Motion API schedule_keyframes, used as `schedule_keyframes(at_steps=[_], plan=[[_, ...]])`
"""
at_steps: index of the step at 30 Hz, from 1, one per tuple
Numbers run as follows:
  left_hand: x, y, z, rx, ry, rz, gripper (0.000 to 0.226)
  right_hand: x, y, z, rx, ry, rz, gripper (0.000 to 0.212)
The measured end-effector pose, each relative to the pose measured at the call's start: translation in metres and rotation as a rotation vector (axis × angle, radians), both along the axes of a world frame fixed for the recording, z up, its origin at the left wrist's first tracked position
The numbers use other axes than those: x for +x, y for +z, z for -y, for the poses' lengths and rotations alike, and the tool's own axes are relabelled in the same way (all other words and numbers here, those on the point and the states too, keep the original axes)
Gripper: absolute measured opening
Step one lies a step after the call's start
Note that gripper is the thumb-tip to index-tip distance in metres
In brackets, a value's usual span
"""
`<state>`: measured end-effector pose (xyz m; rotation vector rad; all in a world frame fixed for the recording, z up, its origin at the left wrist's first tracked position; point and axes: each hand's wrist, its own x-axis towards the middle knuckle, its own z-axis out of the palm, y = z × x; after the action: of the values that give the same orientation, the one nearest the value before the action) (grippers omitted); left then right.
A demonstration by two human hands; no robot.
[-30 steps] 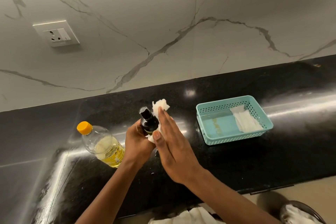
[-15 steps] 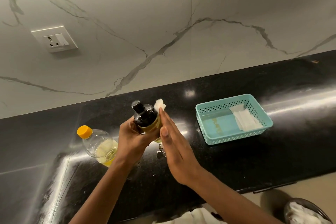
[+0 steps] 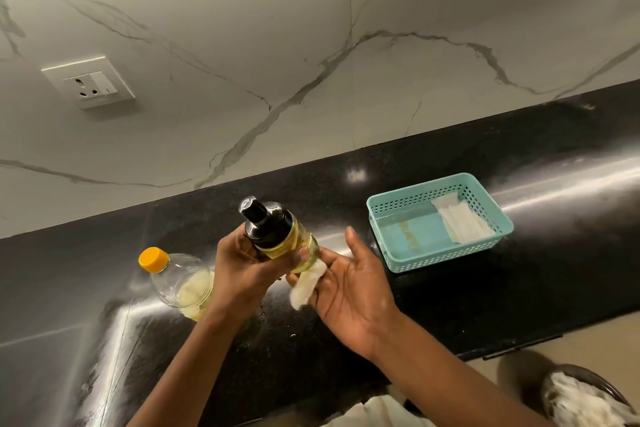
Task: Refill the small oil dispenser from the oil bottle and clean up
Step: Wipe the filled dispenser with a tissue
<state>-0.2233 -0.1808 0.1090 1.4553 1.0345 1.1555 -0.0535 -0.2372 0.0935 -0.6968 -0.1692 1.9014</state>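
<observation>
Counter [image 3: 519, 305]: black polished stone, speckled, with pale glare streaks running along its length. Bottle [image 3: 180, 281], clear with an orange cap and yellow oil low inside, stands on the counter just left of the left hand [image 3: 242, 274]; its base is partly hidden behind that wrist. Teal perforated basket [image 3: 446, 255] sits on the counter right of the right hand [image 3: 349, 291], near the fingertips, apart from them. Small droplets [image 3: 292, 335] lie on the surface below the hands.
</observation>
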Motion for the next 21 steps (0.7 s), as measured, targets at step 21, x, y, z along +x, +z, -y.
schedule_keyframes(at_steps=[21], plan=[[0.007,0.018,-0.013,0.077,-0.093,-0.150,0.046,-0.001,0.003,-0.010,-0.093,0.040,-0.138,0.081]])
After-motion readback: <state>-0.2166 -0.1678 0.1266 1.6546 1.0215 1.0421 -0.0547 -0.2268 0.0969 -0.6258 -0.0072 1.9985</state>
